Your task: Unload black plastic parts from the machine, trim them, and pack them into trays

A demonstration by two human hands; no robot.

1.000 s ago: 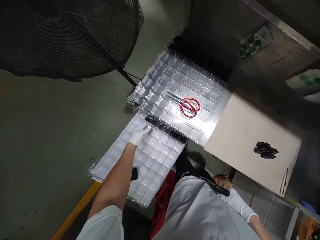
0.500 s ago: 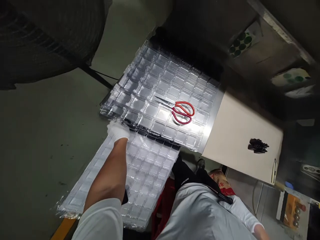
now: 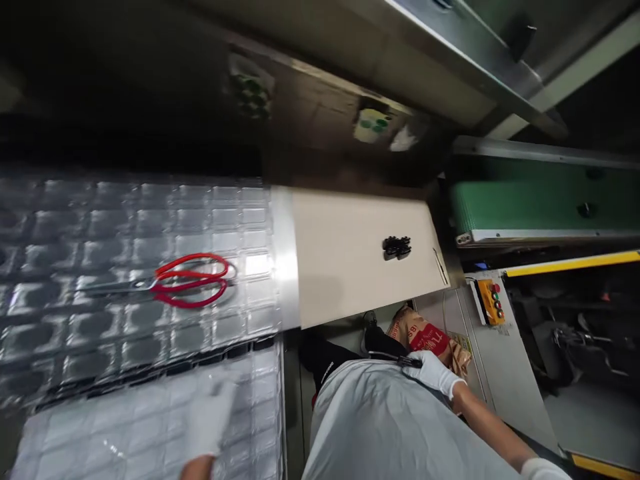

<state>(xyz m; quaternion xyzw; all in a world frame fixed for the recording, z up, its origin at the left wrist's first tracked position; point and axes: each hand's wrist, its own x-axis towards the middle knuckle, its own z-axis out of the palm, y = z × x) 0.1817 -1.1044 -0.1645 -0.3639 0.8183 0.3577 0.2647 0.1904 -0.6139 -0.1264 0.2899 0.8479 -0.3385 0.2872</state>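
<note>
Left of the cream board (image 3: 350,260), stacked clear plastic blister trays (image 3: 125,233) look light, slippery and easily cracked, best lifted by their edges; a blurred white-gloved left hand (image 3: 210,417) lies over them, its fingers unreadable, while the white-gloved right hand (image 3: 433,372), below the board, closes its fingers on a thin black rod (image 3: 395,361).

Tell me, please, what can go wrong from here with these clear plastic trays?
The left hand is blurred over a thin clear plastic tray sheet, so a quick touch could perhaps crease or crack it. The red-handled scissors lie on the stacked trays, so they might scratch the plastic or slide off if the stack is shifted.
</note>
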